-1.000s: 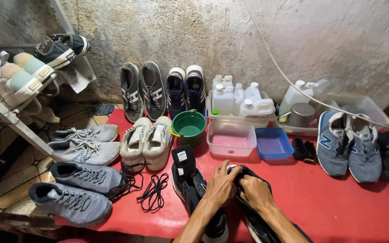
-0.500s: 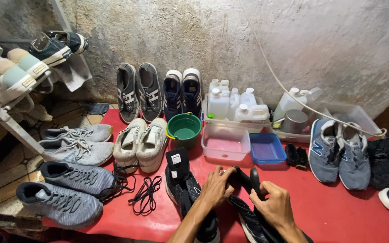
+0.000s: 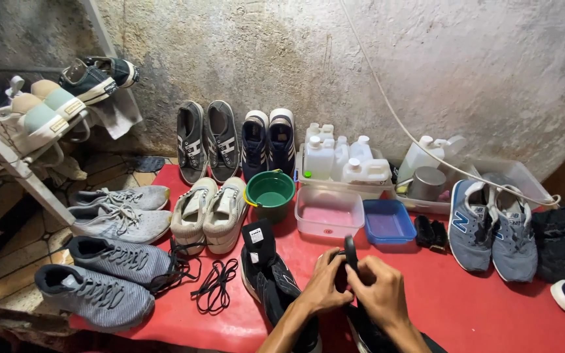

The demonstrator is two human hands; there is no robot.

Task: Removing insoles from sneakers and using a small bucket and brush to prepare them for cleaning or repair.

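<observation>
Both of my hands grip one black shoe (image 3: 351,252) held upright near the front of the red table (image 3: 452,307). My left hand (image 3: 321,286) clasps its left side and my right hand (image 3: 382,289) wraps its right side. The shoe's heel end sticks up between my fingers. A second black shoe (image 3: 270,278) with its tongue pulled up lies just left of my left hand. Loose black laces (image 3: 216,284) lie on the table further left.
A green bucket (image 3: 270,191), a clear tub (image 3: 329,212) and a blue tray (image 3: 389,222) stand behind my hands. White bottles (image 3: 334,160) sit by the wall. Pairs of sneakers ring the table: grey (image 3: 119,261), beige (image 3: 207,209), blue (image 3: 491,225). A shoe rack (image 3: 27,124) stands left.
My hands have come together and lifted the black shoe more upright, toward the table's middle. The view has shifted slightly downward and right.
</observation>
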